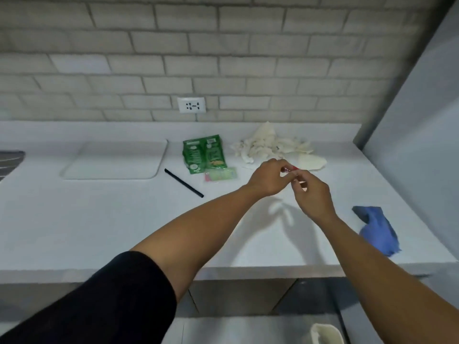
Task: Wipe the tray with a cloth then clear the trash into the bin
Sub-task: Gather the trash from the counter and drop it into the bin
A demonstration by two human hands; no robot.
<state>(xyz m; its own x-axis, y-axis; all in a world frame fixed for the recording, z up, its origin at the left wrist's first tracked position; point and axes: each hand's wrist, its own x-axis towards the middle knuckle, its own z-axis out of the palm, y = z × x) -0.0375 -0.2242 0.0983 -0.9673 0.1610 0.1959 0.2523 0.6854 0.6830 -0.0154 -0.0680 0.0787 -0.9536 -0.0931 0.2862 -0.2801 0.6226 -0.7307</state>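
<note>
A white tray (116,158) lies flat on the counter at the back left. A blue cloth (377,228) lies crumpled near the counter's right front edge. Both hands meet above the counter right of centre: my left hand (269,177) and my right hand (311,192) together pinch a small red and white wrapper (290,169). Trash on the counter includes a green packet (205,153), a small pale green and pink sachet (219,175), a black straw (183,182) and a heap of crumpled white tissue (269,145).
A white wall socket (191,105) sits on the brick wall behind. A grey panel (417,115) closes off the right side. A white bin rim (325,332) shows on the floor at lower right. A dark object (10,158) pokes in at the far left.
</note>
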